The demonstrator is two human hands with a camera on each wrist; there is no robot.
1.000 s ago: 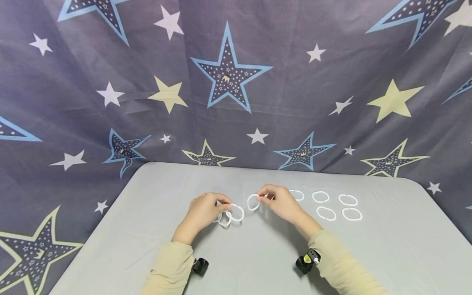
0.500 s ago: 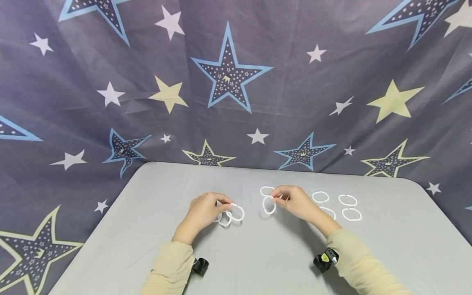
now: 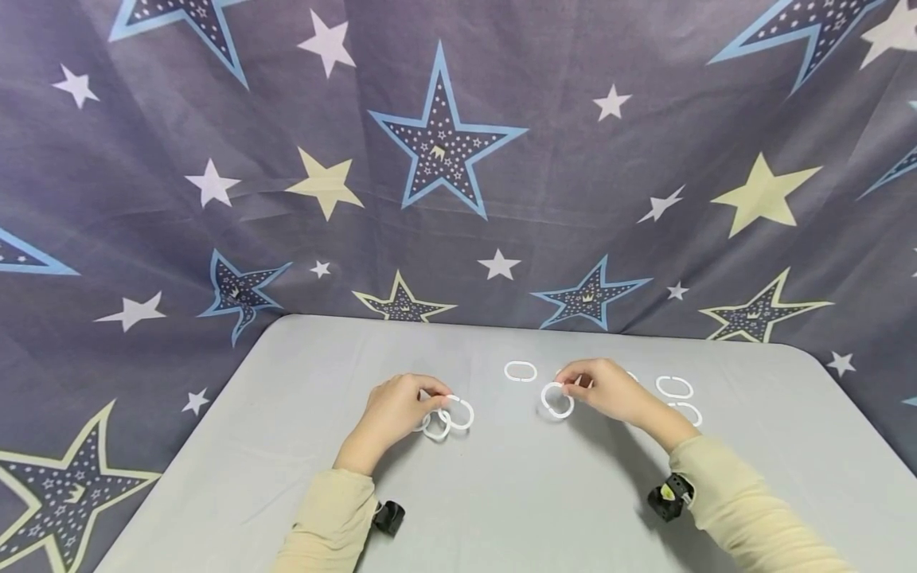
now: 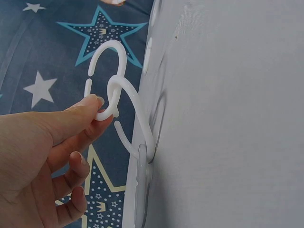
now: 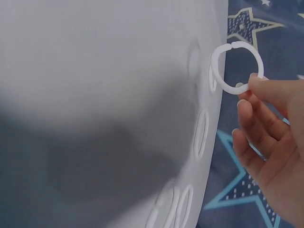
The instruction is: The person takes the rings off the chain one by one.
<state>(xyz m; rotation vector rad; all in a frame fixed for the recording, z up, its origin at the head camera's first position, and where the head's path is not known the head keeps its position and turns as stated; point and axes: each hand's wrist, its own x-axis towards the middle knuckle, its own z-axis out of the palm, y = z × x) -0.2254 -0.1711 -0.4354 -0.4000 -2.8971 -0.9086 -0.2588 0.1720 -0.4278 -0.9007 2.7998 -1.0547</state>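
Note:
My left hand (image 3: 401, 410) pinches a white plastic link (image 4: 122, 57) between thumb and index finger. A second link (image 4: 136, 102) hooks through it and hangs down. At the lower end of this short chain, a third link (image 4: 141, 185) touches the grey tabletop. To the right, my right hand (image 3: 605, 390) pinches a separate white link (image 5: 260, 61) by its edge, just above the table. A small split shows at the top of that link in the right wrist view. The two hands are well apart, and the right-hand link touches no part of the chain.
One loose white link (image 3: 505, 372) lies on the table (image 3: 458, 501) between and beyond the hands. More links, including one at the far right (image 3: 692, 390), lie behind my right hand and forearm, which partly hide them. A star-patterned curtain (image 3: 544, 215) hangs behind the table.
My right hand has moved steadily right with its link, away from the chain. A loose link it had covered now shows, while others are hidden behind it. The left hand stays still.

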